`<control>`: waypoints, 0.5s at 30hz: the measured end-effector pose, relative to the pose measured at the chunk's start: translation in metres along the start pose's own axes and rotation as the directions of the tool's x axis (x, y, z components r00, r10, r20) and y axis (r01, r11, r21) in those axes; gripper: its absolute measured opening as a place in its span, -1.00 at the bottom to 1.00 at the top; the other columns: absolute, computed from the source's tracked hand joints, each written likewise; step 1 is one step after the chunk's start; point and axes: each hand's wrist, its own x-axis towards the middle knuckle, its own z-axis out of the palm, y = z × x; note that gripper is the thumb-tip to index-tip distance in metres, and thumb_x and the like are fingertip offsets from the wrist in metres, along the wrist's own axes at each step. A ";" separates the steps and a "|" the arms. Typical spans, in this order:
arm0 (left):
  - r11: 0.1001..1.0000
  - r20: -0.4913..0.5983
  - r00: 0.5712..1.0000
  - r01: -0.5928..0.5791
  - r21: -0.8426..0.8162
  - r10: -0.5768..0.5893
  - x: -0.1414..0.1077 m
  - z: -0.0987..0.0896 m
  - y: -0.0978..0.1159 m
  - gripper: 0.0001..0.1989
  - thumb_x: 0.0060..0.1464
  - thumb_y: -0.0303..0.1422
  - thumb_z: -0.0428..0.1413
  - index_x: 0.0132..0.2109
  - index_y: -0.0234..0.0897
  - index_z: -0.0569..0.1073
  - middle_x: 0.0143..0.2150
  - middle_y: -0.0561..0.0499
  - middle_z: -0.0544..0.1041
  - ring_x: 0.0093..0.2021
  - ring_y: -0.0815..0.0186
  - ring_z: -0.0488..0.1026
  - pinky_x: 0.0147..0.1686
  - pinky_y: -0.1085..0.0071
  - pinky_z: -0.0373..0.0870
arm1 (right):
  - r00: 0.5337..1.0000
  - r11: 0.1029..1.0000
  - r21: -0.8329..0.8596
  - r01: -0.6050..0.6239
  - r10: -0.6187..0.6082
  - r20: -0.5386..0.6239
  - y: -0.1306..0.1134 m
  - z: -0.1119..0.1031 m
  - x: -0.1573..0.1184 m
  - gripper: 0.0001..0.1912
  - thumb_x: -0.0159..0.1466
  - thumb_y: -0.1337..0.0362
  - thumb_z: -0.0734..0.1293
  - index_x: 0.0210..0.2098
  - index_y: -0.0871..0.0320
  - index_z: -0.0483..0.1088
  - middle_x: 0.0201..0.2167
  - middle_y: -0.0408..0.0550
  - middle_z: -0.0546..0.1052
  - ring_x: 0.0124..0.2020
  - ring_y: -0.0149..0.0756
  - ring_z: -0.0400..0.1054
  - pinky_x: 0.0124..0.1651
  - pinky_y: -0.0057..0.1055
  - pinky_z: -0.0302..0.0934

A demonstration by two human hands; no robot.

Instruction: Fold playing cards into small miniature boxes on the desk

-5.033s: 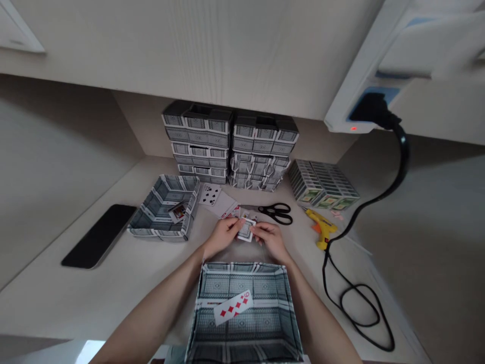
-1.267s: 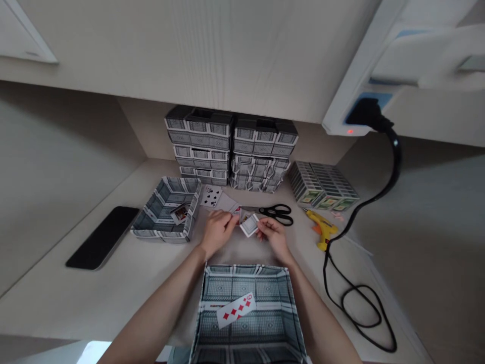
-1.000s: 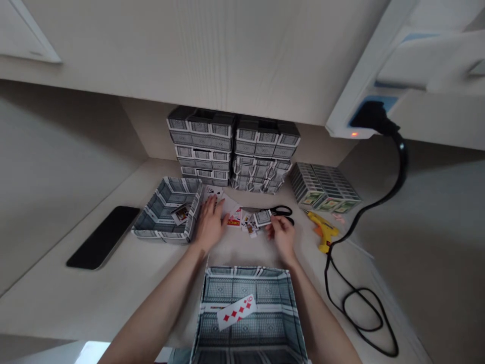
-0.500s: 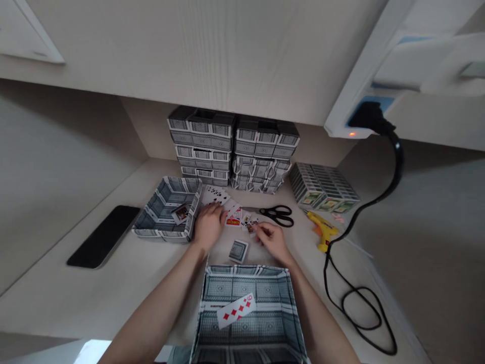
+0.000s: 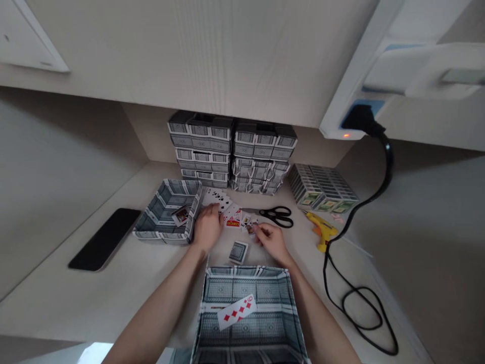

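Note:
My left hand (image 5: 208, 228) lies on the table beside the left card-covered box, its fingers resting at the edge of a fan of playing cards (image 5: 219, 197). My right hand (image 5: 272, 240) pinches the edge of a small face card (image 5: 250, 227) between thumb and fingertips. Between my hands is a red-and-white card (image 5: 232, 220). A small card piece with a patterned back (image 5: 238, 252) lies nearer to me. Between my forearms stands an open box made of playing cards (image 5: 261, 289), with a folded nine of diamonds (image 5: 237, 312) inside.
Black-handled scissors (image 5: 278, 216) lie behind my right hand. To the right are a yellow glue gun (image 5: 323, 230), its looping black cord (image 5: 354, 290) and packed card decks (image 5: 322, 187). Card-covered boxes (image 5: 202, 141) are stacked behind. On the left are another open box (image 5: 162, 234) and a phone (image 5: 105, 238).
The camera view has shifted slightly. My left hand has drawn back a little to the left at the fanned cards; my right hand keeps its pinch on the face card.

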 end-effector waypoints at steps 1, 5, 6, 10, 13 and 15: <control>1.000 -0.004 1.000 -0.017 0.004 0.017 0.000 -0.002 0.001 -0.69 0.09 -0.39 -0.07 -0.04 -0.40 0.36 -0.07 -0.22 0.45 -0.07 0.15 0.39 -0.04 0.25 0.28 | 1.000 1.000 0.002 -0.003 0.003 -0.001 0.000 0.000 0.000 -0.66 0.11 0.00 0.25 -0.56 0.14 0.37 -0.73 -0.19 0.36 -0.71 -0.42 0.17 -0.64 -0.49 0.04; 0.998 -0.065 0.996 -0.058 -0.009 0.057 0.000 -0.008 0.004 -0.72 0.13 -0.38 -0.13 -0.15 -0.37 0.43 -0.21 -0.17 0.52 -0.20 0.21 0.46 -0.06 0.29 0.29 | 1.000 1.000 0.002 0.000 0.000 -0.017 0.003 0.001 0.000 -0.68 0.10 0.03 0.26 -0.54 0.15 0.39 -0.73 -0.18 0.36 -0.70 -0.41 0.17 -0.64 -0.49 0.04; 0.998 -0.092 0.994 -0.054 -0.024 0.052 -0.001 -0.009 0.005 -0.72 0.14 -0.38 -0.13 -0.17 -0.37 0.44 -0.24 -0.17 0.53 -0.22 0.22 0.46 -0.07 0.29 0.29 | 0.999 1.000 -0.002 0.011 -0.011 -0.036 0.003 0.001 0.001 -0.70 0.10 0.04 0.26 -0.52 0.15 0.41 -0.71 -0.17 0.37 -0.69 -0.41 0.18 -0.63 -0.49 0.05; 0.979 -0.128 0.992 -0.025 -0.201 -0.001 -0.005 -0.010 0.012 -0.74 0.12 -0.33 -0.07 -0.19 -0.31 0.47 -0.26 -0.11 0.55 -0.30 0.26 0.48 -0.21 0.37 0.35 | 0.980 0.992 -0.049 0.120 -0.126 -0.155 0.006 0.004 0.003 -0.66 0.08 0.10 0.31 -0.20 0.13 0.43 -0.41 -0.06 0.47 -0.59 -0.41 0.24 -0.53 -0.46 0.17; 0.901 -0.037 0.998 0.022 -0.434 -0.042 -0.011 -0.007 0.023 -0.77 0.09 -0.29 -0.03 -0.24 -0.26 0.49 -0.29 -0.02 0.56 -0.35 0.33 0.49 -0.30 0.46 0.37 | 0.968 0.979 -0.087 0.186 -0.197 -0.154 0.007 0.005 0.005 -0.42 0.01 0.12 0.38 0.03 0.05 0.29 -0.12 0.02 0.40 -0.53 -0.41 0.29 -0.46 -0.43 0.24; 0.812 0.061 0.998 0.064 -0.580 -0.035 -0.014 -0.004 0.030 -0.77 0.07 -0.26 0.00 -0.28 -0.27 0.50 -0.32 0.00 0.57 -0.37 0.35 0.48 -0.35 0.49 0.37 | 0.970 0.973 -0.115 0.199 -0.212 -0.115 0.008 0.005 0.005 -0.27 -0.05 0.12 0.42 0.11 0.01 0.19 0.00 0.05 0.32 -0.47 -0.37 0.33 -0.37 -0.38 0.29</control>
